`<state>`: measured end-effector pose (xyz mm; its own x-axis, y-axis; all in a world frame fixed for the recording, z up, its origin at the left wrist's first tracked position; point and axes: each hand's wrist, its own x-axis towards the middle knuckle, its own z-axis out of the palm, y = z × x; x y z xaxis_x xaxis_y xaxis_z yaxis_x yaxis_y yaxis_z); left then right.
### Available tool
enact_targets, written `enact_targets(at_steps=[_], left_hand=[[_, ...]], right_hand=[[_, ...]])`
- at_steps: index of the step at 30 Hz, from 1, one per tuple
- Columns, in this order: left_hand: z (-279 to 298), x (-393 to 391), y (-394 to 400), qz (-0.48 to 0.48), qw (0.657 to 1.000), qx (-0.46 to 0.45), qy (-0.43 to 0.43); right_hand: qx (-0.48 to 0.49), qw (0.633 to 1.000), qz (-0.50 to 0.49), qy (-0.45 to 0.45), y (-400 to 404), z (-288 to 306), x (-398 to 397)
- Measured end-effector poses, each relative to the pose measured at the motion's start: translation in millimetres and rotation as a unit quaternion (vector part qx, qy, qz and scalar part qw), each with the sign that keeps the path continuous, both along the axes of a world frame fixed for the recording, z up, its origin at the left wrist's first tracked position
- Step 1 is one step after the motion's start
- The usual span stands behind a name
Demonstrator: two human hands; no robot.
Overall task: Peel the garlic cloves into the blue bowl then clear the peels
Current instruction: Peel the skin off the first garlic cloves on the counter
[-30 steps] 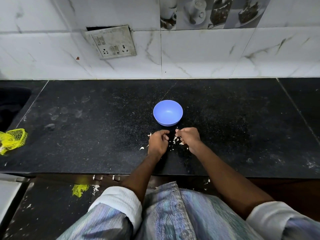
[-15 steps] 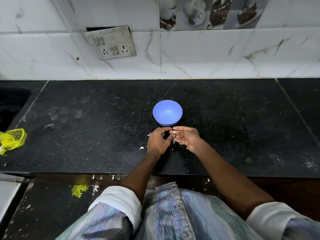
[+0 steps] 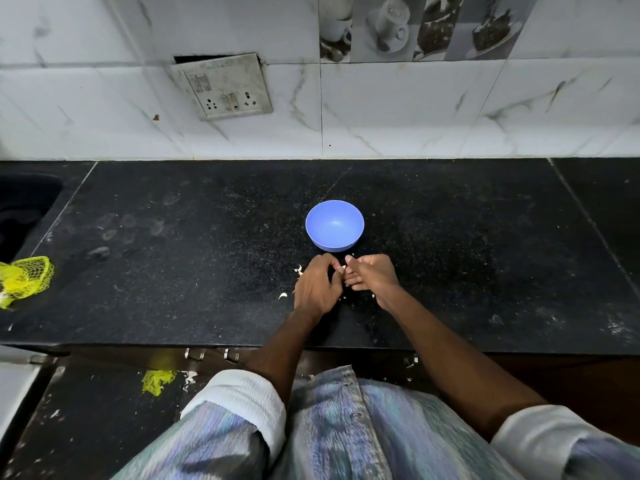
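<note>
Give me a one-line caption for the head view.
Both hands, left hand and right hand, work a garlic clove just short of the empty blue bowl.

black counter [image 3: 207, 271] | blue bowl [image 3: 334, 226] | yellow net [image 3: 26, 280] | scattered flecks, likely peels [image 3: 283, 295]

Black speckled counter [image 3: 173, 271] running under white marble-look wall tiles [image 3: 415, 109]; crooked switch plate [image 3: 223, 85] hanging loose; dim indoor light falling.

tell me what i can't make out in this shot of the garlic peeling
Head view only:
- What the left hand and right hand pinch: too small, hidden by fingers.
- Floor of the blue bowl: looks bare, near wall hides part.
- Yellow net bag: cut off by the left edge.
</note>
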<state>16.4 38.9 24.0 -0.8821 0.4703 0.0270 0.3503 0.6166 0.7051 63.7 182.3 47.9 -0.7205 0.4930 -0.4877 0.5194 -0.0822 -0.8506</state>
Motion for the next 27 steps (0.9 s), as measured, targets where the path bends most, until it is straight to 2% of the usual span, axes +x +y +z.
enact_targets(at_steps=[3, 8, 11, 14, 17, 18, 21, 22, 25, 27], left_hand=[[-0.9, 0.4, -1.1, 0.013, 1.0, 0.019, 0.003], [-4.0, -0.5, -1.0, 0.013, 1.0, 0.017, 0.017], [-5.4, -1.9, 0.3, 0.023, 1.0, 0.008, 0.011], [-5.4, -4.0, 0.9, 0.037, 0.999, 0.007, -0.006], [-8.1, -6.0, -0.6, 0.049, 0.997, 0.045, -0.038], [-8.2, -6.5, -0.4, 0.057, 0.995, 0.066, -0.053], [-6.6, -7.6, 1.1, 0.096, 0.983, 0.119, -0.105], [-6.3, -7.9, 1.2, 0.103, 0.979, 0.132, -0.116], [-6.5, -7.1, 0.5, 0.102, 0.975, 0.155, -0.125], [-7.2, -6.8, -0.4, 0.102, 0.973, 0.165, -0.125]], right_hand=[[0.141, 0.99, -0.025, 0.003, 1.9, -0.5, -1.7], [0.161, 0.986, 0.039, 0.005, 1.2, 1.1, -2.1], [0.247, 0.968, 0.05, -0.007, 1.7, -1.9, -1.2], [0.188, 0.981, 0.043, 0.005, 3.8, -1.1, -2.1], [0.137, 0.99, 0.033, 0.006, -0.9, 1.0, -0.2], [0.138, 0.99, 0.028, 0.008, -1.9, 0.1, 0.6], [0.223, 0.975, -0.003, -0.005, 3.1, -2.9, -0.8], [0.219, 0.976, 0.004, 0.002, 3.9, -3.3, -1.7], [0.117, 0.991, 0.06, 0.038, -0.2, -0.2, -2.2], [0.104, 0.992, 0.065, 0.044, -3.1, -0.2, -2.1]])
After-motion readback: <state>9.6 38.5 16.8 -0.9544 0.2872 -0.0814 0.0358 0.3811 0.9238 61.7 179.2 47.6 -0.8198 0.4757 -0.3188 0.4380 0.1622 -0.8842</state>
